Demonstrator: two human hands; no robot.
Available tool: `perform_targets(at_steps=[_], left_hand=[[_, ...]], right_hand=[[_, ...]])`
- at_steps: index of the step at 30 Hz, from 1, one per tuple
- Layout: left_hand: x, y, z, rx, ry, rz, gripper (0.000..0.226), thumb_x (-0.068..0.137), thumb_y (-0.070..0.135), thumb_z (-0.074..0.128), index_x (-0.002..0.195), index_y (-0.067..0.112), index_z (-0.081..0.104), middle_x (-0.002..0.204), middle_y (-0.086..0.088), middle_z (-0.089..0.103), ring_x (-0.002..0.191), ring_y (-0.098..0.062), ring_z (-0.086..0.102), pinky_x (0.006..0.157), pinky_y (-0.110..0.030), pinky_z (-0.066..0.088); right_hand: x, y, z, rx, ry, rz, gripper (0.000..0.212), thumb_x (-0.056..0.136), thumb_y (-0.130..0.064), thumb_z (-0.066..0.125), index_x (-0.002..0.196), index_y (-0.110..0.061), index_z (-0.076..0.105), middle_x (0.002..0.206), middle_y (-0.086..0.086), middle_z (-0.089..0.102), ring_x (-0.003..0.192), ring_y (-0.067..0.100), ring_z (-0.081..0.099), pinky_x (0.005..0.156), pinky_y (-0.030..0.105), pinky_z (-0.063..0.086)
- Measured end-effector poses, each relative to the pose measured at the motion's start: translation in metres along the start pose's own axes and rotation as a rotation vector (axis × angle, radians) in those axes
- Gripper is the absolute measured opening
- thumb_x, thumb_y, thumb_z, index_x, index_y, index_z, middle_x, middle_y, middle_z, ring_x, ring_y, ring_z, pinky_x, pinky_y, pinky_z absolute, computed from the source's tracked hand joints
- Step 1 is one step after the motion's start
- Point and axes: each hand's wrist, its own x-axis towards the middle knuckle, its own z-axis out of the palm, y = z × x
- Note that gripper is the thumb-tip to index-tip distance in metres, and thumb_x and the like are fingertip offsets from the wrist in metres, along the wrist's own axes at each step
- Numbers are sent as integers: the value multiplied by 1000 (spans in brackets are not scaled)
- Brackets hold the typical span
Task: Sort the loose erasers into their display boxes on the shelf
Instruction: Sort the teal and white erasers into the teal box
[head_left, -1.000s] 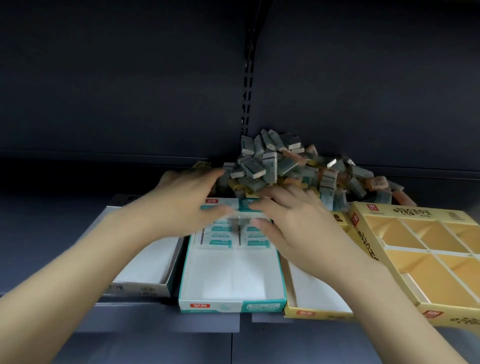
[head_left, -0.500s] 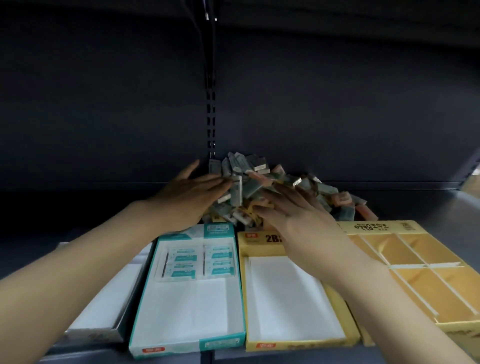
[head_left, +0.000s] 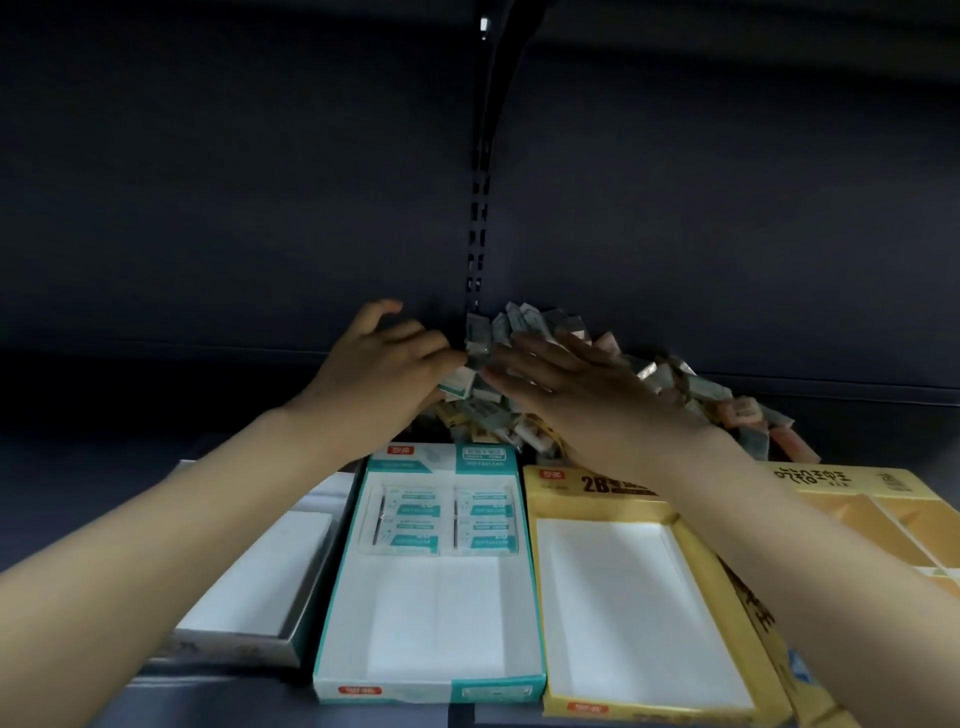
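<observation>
While both hands lie on eraser pile (head_left: 524, 374), left grip (head_left: 387, 371) & right grip (head_left: 576, 384) apart.

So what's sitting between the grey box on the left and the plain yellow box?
In the head view, the teal box sits between the grey box and the yellow box, with a few wrapped erasers at its far end.

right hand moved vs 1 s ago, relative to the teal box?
Yes. The right hand went from over the teal box's far end to beyond it, onto the eraser pile at the back of the shelf, fingers straight.
</observation>
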Motion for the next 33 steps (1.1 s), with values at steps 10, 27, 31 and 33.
perform_targets(at_steps=[10,27,31,33], left_hand=[[-24,-12,-5,12,-6,-93,37,60,16,83,94,12,70,86,-4,69,76,-27,66,89,-40,27],[-14,5,-29,-272,-99,-255,28,78,37,72,95,15,67,87,0,67,72,-27,61,76,-33,34],[-14,8,-37,-415,-217,-400,35,82,41,65,113,27,63,105,4,68,87,-21,62,75,-27,38],[-17,8,-39,-451,-299,-466,43,83,38,65,124,32,55,115,6,65,93,-18,62,82,-29,46]], right_hand=[[8,0,14,15,14,42,64,93,-12,50,149,-23,22,157,-2,18,145,20,11,115,33,6],[-5,-11,-15,582,472,231,16,80,-27,70,95,-32,72,98,-13,51,100,13,42,85,34,39],[-9,-20,-14,801,370,235,25,81,-17,70,88,-40,65,95,-16,50,100,11,48,91,30,40],[-10,-25,-11,892,282,233,28,86,-14,64,89,-41,61,94,-20,59,94,6,55,90,28,42]])
